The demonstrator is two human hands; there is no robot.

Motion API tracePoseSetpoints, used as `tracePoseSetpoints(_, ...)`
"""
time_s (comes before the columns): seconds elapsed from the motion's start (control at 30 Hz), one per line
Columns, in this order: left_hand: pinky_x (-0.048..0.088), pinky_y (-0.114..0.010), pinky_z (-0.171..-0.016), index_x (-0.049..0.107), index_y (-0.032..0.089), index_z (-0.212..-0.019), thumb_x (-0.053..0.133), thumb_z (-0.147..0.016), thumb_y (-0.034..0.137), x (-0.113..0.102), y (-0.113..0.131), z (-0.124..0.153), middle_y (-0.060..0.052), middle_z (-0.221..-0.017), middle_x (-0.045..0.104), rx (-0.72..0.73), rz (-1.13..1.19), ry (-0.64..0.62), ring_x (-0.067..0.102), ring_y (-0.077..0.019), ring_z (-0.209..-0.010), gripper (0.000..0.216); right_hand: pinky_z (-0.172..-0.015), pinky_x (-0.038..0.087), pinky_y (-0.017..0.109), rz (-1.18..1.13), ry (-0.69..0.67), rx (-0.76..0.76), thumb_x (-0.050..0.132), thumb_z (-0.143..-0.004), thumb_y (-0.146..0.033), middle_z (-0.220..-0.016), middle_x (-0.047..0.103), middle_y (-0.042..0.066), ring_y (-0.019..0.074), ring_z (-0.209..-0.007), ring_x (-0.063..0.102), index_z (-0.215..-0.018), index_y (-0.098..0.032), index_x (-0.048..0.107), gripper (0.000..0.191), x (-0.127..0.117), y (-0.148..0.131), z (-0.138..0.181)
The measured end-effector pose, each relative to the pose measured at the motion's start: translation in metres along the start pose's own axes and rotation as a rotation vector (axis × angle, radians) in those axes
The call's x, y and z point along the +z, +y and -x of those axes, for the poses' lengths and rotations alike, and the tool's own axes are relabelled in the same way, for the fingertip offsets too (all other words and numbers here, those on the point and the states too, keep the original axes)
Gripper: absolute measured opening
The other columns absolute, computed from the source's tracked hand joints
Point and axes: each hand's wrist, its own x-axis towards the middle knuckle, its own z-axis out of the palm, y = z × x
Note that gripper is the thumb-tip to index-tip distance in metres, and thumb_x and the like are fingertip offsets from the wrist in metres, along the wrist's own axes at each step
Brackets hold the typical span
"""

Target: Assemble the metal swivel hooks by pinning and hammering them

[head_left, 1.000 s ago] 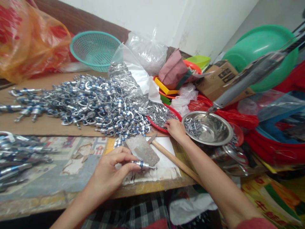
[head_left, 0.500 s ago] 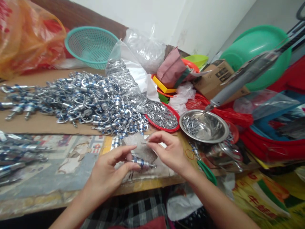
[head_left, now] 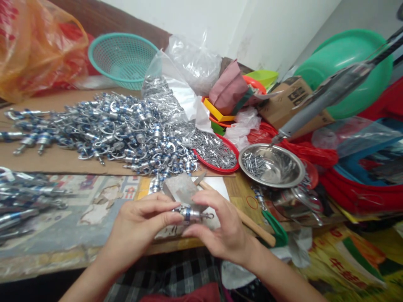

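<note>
My left hand (head_left: 147, 220) pinches a silver cylindrical metal fitting (head_left: 192, 214) with blue bands and a small eyelet on its right end. Around that eyelet end, my right hand (head_left: 223, 224) is open, thumb below and fingers above; whether it touches the fitting I cannot tell. Just behind the fitting sits a grey metal block (head_left: 181, 188). A hammer with a wooden handle (head_left: 260, 230) lies beyond my right hand, which hides part of it. Many similar banded fittings (head_left: 126, 130) are heaped on cardboard behind.
Small metal pieces fill a red dish (head_left: 234, 167). Beside it, a steel bowl (head_left: 294, 174) contains thin pins. A grey rod-like tool (head_left: 327, 98) slants above the bowl. More fittings (head_left: 28, 201) lie at left. A turquoise basket (head_left: 122, 82) stands at the back.
My right hand has come down and opened around the fitting's eyelet end; before, its fingers were pinched above. The fitting has turned closer to level. The wooden hammer handle now shows.
</note>
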Motion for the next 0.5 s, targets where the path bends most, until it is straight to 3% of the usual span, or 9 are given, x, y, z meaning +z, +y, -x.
tracePoseSetpoints(0.1,0.052,-0.024,-0.062,0.076,0.034,-0.065,0.076,-0.06,0.023,-0.001,0.003,0.002,0.002,-0.067,0.073,-0.029,0.031,0.01,0.066,-0.0186,-0.067,0.013,-0.07,0.053,0.029,0.133,-0.035,-0.204,0.054,-0.082,-0.009,-0.095,0.066,0.01,0.0179,-0.086,0.063,-0.107,-0.017,0.055,0.026,-0.001,0.004,0.008)
tracePoseSetpoints(0.27,0.052,-0.026,-0.06,0.077,0.032,-0.065,0.073,-0.064,0.026,-0.002,0.011,0.002,0.001,-0.067,0.074,0.006,-0.079,-0.035,0.066,-0.0198,-0.065,0.007,-0.066,0.054,0.029,0.212,-0.034,-0.337,0.046,-0.086,-0.01,-0.096,0.069,0.012,0.0184,-0.085,0.064,-0.101,-0.015,0.061,0.022,-0.007,0.003,0.008)
tracePoseSetpoints(0.4,0.049,-0.025,-0.057,0.075,0.027,-0.06,0.069,-0.067,0.027,-0.001,0.016,0.001,-0.001,-0.062,0.071,0.111,-0.214,-0.053,0.064,-0.0191,-0.062,0.009,-0.064,0.055,0.03,0.218,-0.051,-0.343,0.047,-0.086,-0.01,-0.095,0.07,0.014,0.0198,-0.084,0.066,-0.097,-0.012,0.065,0.021,-0.011,0.002,0.005)
tracePoseSetpoints(0.5,0.05,-0.027,-0.065,0.073,0.025,-0.057,0.067,-0.066,0.029,0.0,0.018,0.001,-0.003,-0.07,0.071,0.163,-0.231,-0.014,0.064,-0.0209,-0.07,0.012,-0.064,0.055,0.028,0.165,-0.018,-0.269,0.049,-0.083,-0.006,-0.095,0.07,0.015,0.0191,-0.082,0.067,-0.095,-0.012,0.067,0.023,-0.007,0.003,0.006)
